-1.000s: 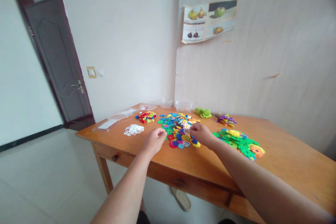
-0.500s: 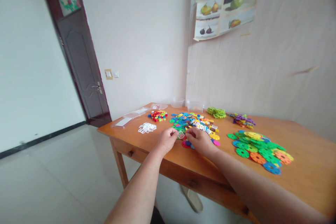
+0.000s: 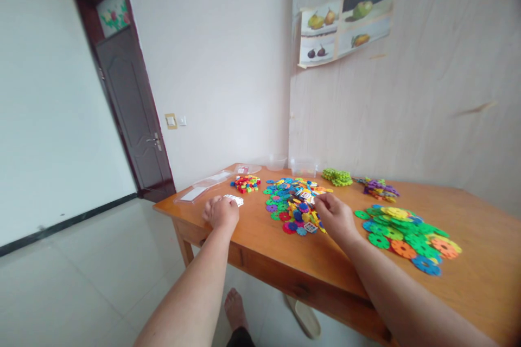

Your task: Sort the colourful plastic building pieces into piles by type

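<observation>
Though round, notch-edged discs (image 3: 303,207)

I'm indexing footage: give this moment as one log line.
left hand: by white pieces, grip unclear | right hand: beside mixed-colour pile, grip unclear

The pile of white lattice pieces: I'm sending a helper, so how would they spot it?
On the orange-brown wooden table, look toward the dark panelled door. There, partly hidden behind the left hand, lies a pile of flat white lattice pieces. Unlike the multicoloured blocks beyond it, its visible part is all white.
</observation>
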Action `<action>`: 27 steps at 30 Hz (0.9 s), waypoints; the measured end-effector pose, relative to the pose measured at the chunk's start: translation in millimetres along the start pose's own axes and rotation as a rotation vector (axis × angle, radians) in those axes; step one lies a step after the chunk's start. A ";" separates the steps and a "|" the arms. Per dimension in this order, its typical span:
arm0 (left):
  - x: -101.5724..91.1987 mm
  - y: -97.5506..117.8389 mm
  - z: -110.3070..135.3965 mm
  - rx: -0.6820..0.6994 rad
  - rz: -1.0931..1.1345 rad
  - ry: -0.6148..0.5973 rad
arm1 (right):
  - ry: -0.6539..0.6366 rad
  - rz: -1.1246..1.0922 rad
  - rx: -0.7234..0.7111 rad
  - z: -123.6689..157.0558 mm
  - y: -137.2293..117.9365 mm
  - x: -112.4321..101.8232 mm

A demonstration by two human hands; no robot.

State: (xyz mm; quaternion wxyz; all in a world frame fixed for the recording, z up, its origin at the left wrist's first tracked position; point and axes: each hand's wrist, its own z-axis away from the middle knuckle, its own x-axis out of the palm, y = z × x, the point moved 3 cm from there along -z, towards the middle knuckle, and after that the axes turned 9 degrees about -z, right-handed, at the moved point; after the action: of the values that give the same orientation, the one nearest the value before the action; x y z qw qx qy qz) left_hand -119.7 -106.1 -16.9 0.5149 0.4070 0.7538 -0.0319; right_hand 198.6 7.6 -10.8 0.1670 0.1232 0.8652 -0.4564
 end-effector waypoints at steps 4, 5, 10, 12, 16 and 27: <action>5.6 -9.8 -8.9 -0.058 -0.009 -0.044 | 0.018 -0.032 0.021 -1.4 3.7 -0.1; 6.3 -10.2 -9.6 -0.065 -0.005 -0.042 | 0.023 -0.038 0.026 -1.6 5.0 -0.3; 8.0 -11.1 -9.2 -0.097 0.018 -0.065 | 0.047 -0.057 0.056 -4.1 12.3 -1.5; 7.6 -11.3 -8.1 -0.077 0.034 -0.066 | 0.057 -0.064 0.071 -5.3 14.4 -2.1; 8.3 -7.1 -5.4 0.061 0.068 -0.067 | 0.083 -0.079 0.097 -6.5 15.1 -5.3; 21.3 -1.8 -5.5 0.130 -0.028 -0.187 | 0.164 -0.103 0.158 -15.2 26.1 -17.3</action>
State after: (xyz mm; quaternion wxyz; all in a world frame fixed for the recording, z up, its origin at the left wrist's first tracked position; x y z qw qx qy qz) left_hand -128.0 -92.3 -32.1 0.5549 0.4244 0.7044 -0.1257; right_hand 221.3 33.6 -15.3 0.0617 0.1284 0.8425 -0.5195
